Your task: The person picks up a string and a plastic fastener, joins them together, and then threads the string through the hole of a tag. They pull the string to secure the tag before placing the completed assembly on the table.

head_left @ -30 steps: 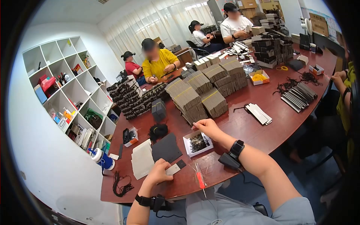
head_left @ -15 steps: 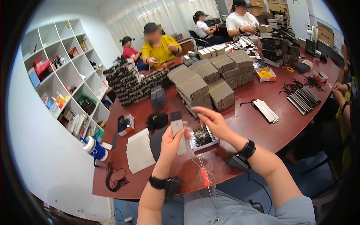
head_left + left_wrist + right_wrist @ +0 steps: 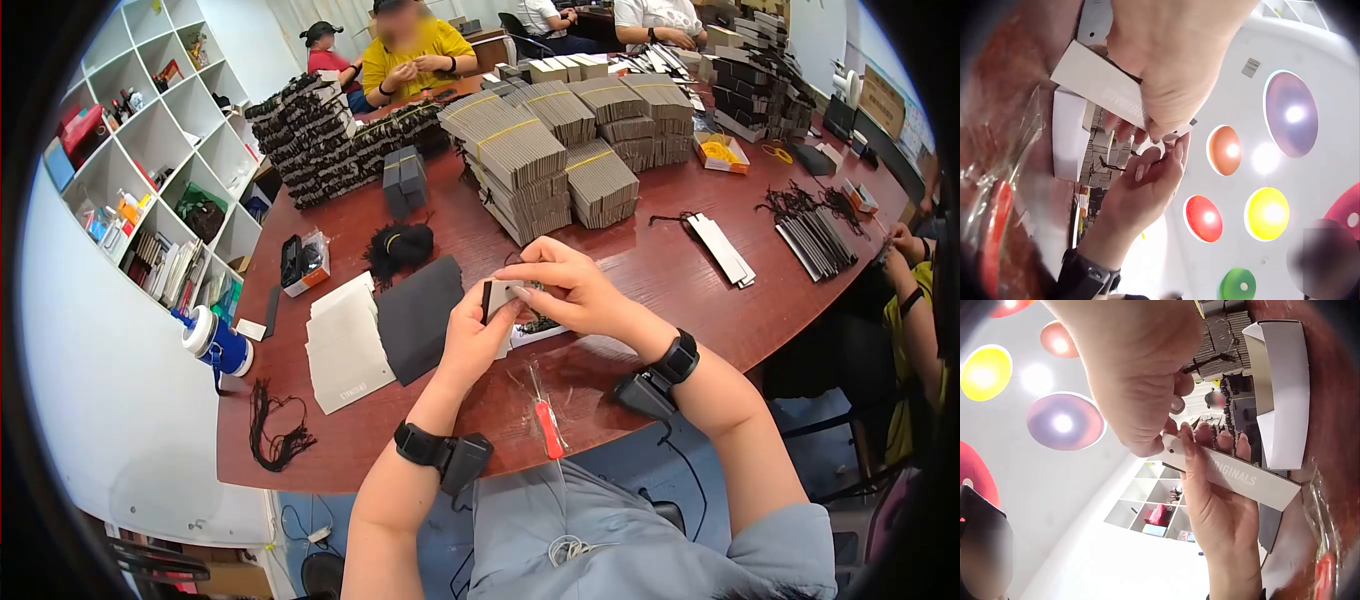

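My left hand (image 3: pixel 472 325) grips a pale grey hang tag (image 3: pixel 1241 475) with dark backing, a small hole near its upper end and "ORIGINALS" printed on it. Thumb on the printed face, fingers behind, it tilts the tag above the table. At the hole end, my right hand (image 3: pixel 570 285) pinches a thin black cord (image 3: pixel 1110 164) whose loose end trails out past the fingers. The fingertips of both hands meet there and hide where cord and hole come together. Below my right hand, a white box (image 3: pixel 1291 394) with small black pieces is partly covered.
Left of my hands lie a dark stack of cards (image 3: pixel 425 320) and a pale stack (image 3: pixel 345 340). A black cord bundle (image 3: pixel 400 250) sits behind them. Banded tag stacks (image 3: pixel 510 135) rise ahead. A red-handled tool (image 3: pixel 548 430) lies near the front edge; a blue bottle (image 3: pixel 230 350) stands left.
My left hand has picked the tag up off the table and raised it toward the middle. My right hand has come from above the white box to the tag's hole end.
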Demonstrator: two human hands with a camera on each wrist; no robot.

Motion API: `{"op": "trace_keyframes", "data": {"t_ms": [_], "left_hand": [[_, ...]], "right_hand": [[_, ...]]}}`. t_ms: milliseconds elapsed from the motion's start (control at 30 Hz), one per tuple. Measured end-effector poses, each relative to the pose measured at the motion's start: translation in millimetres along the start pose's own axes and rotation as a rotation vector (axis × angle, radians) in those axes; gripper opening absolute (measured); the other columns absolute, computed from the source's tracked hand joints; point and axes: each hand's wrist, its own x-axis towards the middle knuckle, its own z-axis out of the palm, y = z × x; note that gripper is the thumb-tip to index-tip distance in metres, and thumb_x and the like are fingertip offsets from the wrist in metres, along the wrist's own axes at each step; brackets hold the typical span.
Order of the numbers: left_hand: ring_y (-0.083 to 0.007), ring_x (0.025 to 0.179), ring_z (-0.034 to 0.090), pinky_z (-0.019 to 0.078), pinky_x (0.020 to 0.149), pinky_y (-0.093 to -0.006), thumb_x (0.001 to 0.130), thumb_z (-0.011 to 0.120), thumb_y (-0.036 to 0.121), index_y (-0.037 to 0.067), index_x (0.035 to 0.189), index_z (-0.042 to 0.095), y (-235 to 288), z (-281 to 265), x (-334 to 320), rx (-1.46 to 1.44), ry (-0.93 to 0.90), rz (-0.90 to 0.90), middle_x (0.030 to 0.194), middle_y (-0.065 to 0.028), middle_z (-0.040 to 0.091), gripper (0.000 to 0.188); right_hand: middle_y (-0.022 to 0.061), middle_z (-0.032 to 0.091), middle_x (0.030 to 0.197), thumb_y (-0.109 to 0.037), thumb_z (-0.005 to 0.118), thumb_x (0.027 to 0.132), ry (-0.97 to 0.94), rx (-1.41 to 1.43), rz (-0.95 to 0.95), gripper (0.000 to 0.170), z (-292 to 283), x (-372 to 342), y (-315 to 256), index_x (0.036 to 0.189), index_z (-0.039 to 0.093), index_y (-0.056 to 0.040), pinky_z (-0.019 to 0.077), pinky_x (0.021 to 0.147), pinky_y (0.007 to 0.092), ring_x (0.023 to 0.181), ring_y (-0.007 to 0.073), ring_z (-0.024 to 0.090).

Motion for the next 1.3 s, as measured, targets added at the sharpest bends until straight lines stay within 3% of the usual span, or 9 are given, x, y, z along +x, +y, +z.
{"op": "trace_keyframes", "data": {"t_ms": [267,333,400,467,733,967,1033,1200,1300], "left_hand": [[-0.0103,0.07,0.056,0.046,0.064,-0.0228,0.082,0.051,0.01,0.0,0.098,0.048,-1,-2,-1,0.039,-0.049,-0.082,0.083,-0.0055,0.057,0.019],[-0.0112,0.069,0.056,0.0466,0.062,-0.0231,0.083,0.049,0.011,0.001,0.097,0.048,1,-1,-1,0.032,-0.045,-0.099,0.083,-0.0066,0.057,0.017],[-0.0122,0.068,0.057,0.0473,0.061,-0.0235,0.084,0.047,0.013,0.002,0.096,0.048,2,1,-2,0.023,-0.038,-0.116,0.083,-0.0078,0.058,0.016],[-0.0139,0.068,0.058,0.0493,0.061,-0.0258,0.088,0.04,0.019,0.001,0.099,0.048,2,3,-2,-0.042,-0.021,-0.171,0.083,-0.0098,0.058,0.023],[-0.0133,0.067,0.058,0.0475,0.059,-0.0235,0.09,0.033,0.026,-0.001,0.099,0.049,0,-5,1,-0.146,0.123,-0.122,0.081,-0.009,0.059,0.032],[-0.0128,0.064,0.058,0.0477,0.059,-0.0239,0.091,0.03,0.026,0.001,0.099,0.048,3,-1,2,-0.199,0.229,-0.04,0.086,-0.0117,0.058,0.032],[-0.0145,0.061,0.058,0.0486,0.057,-0.025,0.091,0.027,0.028,0.001,0.104,0.045,18,7,-3,-0.249,0.073,-0.238,0.088,-0.0145,0.058,0.035],[-0.0142,0.051,0.053,0.0455,0.048,-0.024,0.091,0.029,0.026,0.004,0.103,0.037,16,11,-7,-0.146,-0.098,-0.198,0.073,-0.0126,0.054,0.027],[-0.012,0.049,0.051,0.0433,0.047,-0.0221,0.091,0.03,0.023,0.004,0.102,0.036,32,15,-24,-0.062,-0.115,-0.131,0.07,-0.0103,0.053,0.023]], "right_hand": [[-0.0003,0.046,0.072,-0.005,0.059,0.073,0.047,0.145,0.012,0.019,-3,0,8,0.092,0.062,-0.0055,0.0346,0.055,0.0184,0.066,0.0088,0.045],[-0.0021,0.046,0.07,-0.005,0.06,0.074,0.094,0.157,0.163,0.018,-11,2,6,0.092,0.062,-0.0047,0.0347,0.055,0.0191,0.063,0.007,0.045],[-0.0004,0.053,0.074,-0.007,0.06,0.074,0.104,0.16,0.184,0.017,-12,2,12,0.091,0.061,-0.0028,0.0425,0.059,0.0202,0.067,0.0064,0.051],[0.004,0.059,0.08,-0.009,0.061,0.075,0.193,0.535,0.379,0.017,-9,3,14,0.088,0.061,0.0008,0.0442,0.064,0.0204,0.072,0.0071,0.055],[0.0098,0.06,0.084,-0.006,0.061,0.073,0.215,0.607,0.524,0.021,-26,7,11,0.091,0.058,0.0038,0.0478,0.067,0.0256,0.077,0.0149,0.059],[0.0096,0.06,0.085,-0.003,0.06,0.073,0.199,0.733,0.388,0.023,-25,6,18,0.095,0.056,0.0026,0.0486,0.067,0.025,0.076,0.0141,0.059],[0.0062,0.06,0.084,-0.004,0.061,0.073,0.217,0.594,0.329,0.023,-14,4,25,0.095,0.057,0.0023,0.0455,0.063,0.0188,0.073,0.0082,0.056],[0.0003,0.058,0.075,-0.005,0.063,0.072,0.215,0.298,0.216,0.023,-8,5,11,0.094,0.058,0.0002,0.0421,0.059,0.0157,0.067,0.0029,0.051],[0.0003,0.058,0.075,-0.007,0.063,0.072,0.087,0.445,0.308,0.024,-16,9,-13,0.093,0.058,0.0007,0.0417,0.06,0.0158,0.068,0.0033,0.051]]}}
